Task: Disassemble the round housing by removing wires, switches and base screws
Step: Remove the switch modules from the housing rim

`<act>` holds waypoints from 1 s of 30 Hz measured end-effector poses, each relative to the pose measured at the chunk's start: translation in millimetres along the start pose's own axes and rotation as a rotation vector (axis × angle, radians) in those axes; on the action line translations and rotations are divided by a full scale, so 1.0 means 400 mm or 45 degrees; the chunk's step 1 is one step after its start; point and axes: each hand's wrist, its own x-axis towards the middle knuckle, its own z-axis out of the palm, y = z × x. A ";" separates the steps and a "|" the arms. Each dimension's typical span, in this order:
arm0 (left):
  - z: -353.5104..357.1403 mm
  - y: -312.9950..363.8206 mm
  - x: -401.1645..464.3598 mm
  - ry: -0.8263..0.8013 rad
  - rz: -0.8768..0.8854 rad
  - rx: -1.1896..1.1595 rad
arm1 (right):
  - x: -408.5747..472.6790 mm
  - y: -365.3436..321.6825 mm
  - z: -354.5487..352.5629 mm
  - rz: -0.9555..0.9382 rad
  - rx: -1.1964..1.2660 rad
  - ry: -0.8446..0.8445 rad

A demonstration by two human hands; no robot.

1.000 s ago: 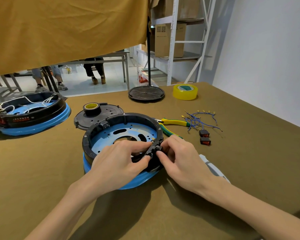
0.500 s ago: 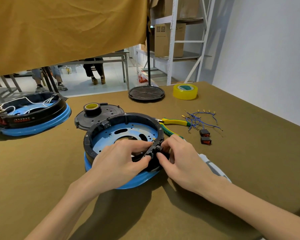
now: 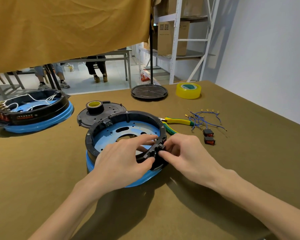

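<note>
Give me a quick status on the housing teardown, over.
Left hand and right hand both pinching a black switch in the round housing rim. Two switches already out. Nothing blocking.

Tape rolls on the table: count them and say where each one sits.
2. A clear yellow tape roll sits at the table's far side, right of the black stand base. A smaller dark roll rests on the black round cover behind the housing. Others may be hidden.
</note>
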 end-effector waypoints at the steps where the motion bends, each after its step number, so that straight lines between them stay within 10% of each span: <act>1: -0.002 0.001 0.000 -0.009 0.008 -0.008 | -0.007 0.006 0.001 -0.010 0.017 0.003; 19: 0.004 -0.009 0.005 0.001 0.025 -0.005 | 0.073 0.048 -0.054 0.068 0.557 -0.169; 30: 0.005 -0.003 -0.001 0.065 -0.058 -0.019 | 0.038 0.018 -0.010 0.040 0.026 -0.089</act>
